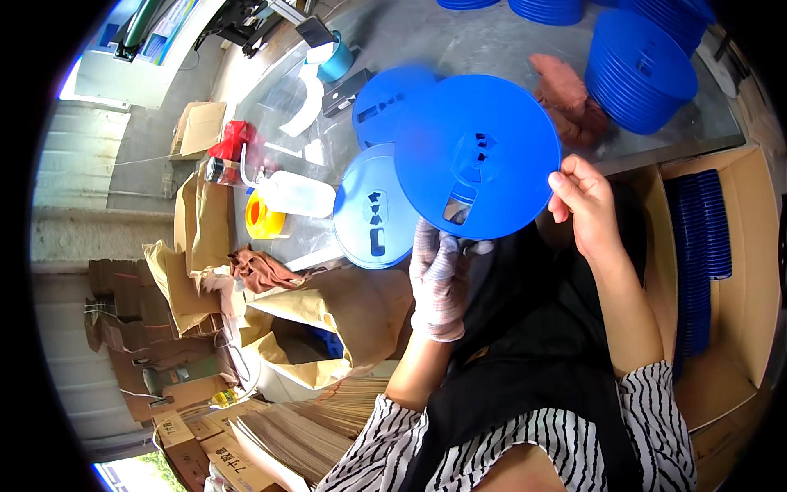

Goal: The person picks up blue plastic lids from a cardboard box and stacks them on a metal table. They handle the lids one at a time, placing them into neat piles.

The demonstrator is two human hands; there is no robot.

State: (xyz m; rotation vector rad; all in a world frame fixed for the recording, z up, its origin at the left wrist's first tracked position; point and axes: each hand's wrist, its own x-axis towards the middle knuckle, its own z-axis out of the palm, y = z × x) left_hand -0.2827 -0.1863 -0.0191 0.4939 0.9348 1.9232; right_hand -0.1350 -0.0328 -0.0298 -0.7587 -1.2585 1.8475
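At the centre of the frame both hands hold one blue plastic disc (477, 156) up over the desk (492, 41). The left hand (440, 275), in a pale knit glove, grips the disc's lower rim from below; the bare right hand (584, 205) pinches its right edge, thumb on the face.

Two more blue discs (373, 215) lie on the desk just behind and left of it, partly covered.

At the right edge an open cardboard box (738, 328) holds a row of blue discs standing on edge. At the upper right a tall stack of blue discs (639, 74) stands on the desk, a reddish rag (570, 98) beside it.

Left of centre a clear squeeze bottle (291, 193) lies on its side, with a yellow container (262, 217) just below it and a teal cup (336, 59) near the top.

Brown paper bags (344, 316) and flattened cardboard boxes (205, 443) pile up at the lower left.
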